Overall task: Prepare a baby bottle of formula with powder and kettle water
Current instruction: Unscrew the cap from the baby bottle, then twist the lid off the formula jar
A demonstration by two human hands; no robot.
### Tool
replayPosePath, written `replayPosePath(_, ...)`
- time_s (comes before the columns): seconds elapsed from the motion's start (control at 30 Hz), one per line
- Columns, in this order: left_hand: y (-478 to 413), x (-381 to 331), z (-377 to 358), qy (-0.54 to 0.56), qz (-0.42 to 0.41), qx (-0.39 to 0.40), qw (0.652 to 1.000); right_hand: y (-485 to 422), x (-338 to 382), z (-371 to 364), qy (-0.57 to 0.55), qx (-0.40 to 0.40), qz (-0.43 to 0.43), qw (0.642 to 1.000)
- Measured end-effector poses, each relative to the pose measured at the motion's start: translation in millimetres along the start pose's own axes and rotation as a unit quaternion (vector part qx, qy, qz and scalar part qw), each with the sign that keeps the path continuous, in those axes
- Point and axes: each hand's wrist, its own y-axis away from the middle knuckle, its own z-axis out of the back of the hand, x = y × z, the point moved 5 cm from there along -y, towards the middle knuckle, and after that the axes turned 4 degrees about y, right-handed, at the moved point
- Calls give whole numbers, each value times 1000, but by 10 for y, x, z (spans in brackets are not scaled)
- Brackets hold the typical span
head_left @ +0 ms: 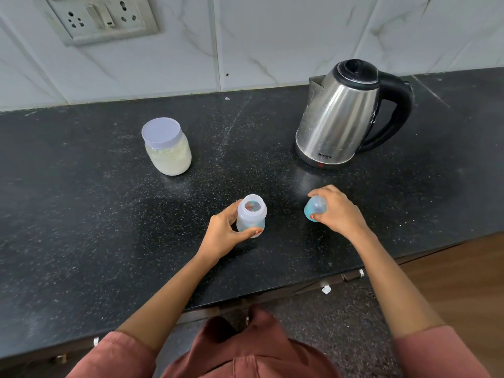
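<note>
My left grip (226, 233) is clamped round the open baby bottle (251, 214), which stands upright on the desk (81, 214). My right grip (338, 211) is curled over the blue teat cap (315, 210), just beside the bottle. Behind stand the lidded powder jar (167, 148) and the steel kettle (338, 118).
</note>
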Motion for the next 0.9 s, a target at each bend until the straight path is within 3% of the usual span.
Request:
replayPosePath(0.4,-14,48,19,32,11,20,999,-74,262,151,57,-3,44,997)
replayPosePath(0.57,-7,1,241,30,-15,4,999,-207,762,243,-48,2,121,991)
replayPosePath(0.73,-30,-77,762,1,-44,-142,989,-487,1348,227,-192,68,166,965)
replayPosePath(0.9,-36,-73,1300,-23,-67,-271,960,-833,1908,83,-201,110,196,953)
